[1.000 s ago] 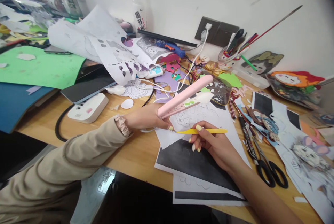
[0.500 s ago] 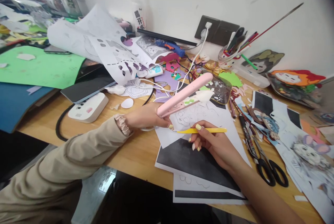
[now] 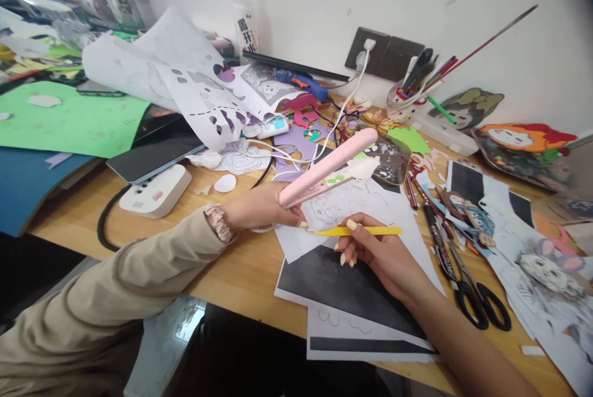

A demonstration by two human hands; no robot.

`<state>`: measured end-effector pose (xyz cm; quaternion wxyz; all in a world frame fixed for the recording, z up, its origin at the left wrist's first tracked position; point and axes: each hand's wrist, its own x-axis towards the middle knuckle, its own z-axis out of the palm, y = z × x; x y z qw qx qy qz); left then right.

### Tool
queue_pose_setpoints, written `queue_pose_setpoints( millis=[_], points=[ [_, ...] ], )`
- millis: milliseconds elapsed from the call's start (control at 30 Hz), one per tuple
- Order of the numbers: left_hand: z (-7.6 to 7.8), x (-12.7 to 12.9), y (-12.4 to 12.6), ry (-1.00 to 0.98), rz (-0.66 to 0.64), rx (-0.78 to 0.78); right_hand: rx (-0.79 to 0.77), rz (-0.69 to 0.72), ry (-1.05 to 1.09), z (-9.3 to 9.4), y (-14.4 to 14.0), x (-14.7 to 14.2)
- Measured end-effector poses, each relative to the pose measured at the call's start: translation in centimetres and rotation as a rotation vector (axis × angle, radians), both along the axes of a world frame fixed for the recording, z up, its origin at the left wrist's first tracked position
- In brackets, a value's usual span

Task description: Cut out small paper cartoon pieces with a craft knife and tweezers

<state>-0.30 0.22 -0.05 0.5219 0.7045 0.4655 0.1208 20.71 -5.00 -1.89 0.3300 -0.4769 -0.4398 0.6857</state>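
My left hand (image 3: 264, 204) is wrapped round the hinged end of a pink hair straightener (image 3: 331, 165), which slants up to the right. Its two arms stand apart at the far end. A white piece (image 3: 364, 168) shows by the lower arm; how it is held I cannot tell. In my right hand (image 3: 370, 246), a thin yellow tool like tweezers (image 3: 382, 231) lies nearly level, pinched between thumb and fingers. Its fine tip is close to my left thumb; whether they touch is unclear. Below both hands lie pencil-drawn white paper (image 3: 296, 246) and a black sheet (image 3: 324, 273).
Black-handled scissors (image 3: 472, 298) and a marker (image 3: 438, 236) lie to the right. A white box-shaped device (image 3: 157, 190) sits left of my hand. Behind are a blue glue gun (image 3: 303, 83), a white cable (image 3: 340, 116), a pen holder (image 3: 407, 96) and a bottle (image 3: 244, 8).
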Motion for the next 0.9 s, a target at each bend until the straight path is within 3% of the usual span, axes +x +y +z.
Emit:
queue_pose_setpoints(
  millis=[900],
  points=[
    [-0.64, -0.36, 0.57, 0.027, -0.034, 0.023, 0.019, -0.036, -0.026, 0.27, 0.13, 0.45]
  ],
)
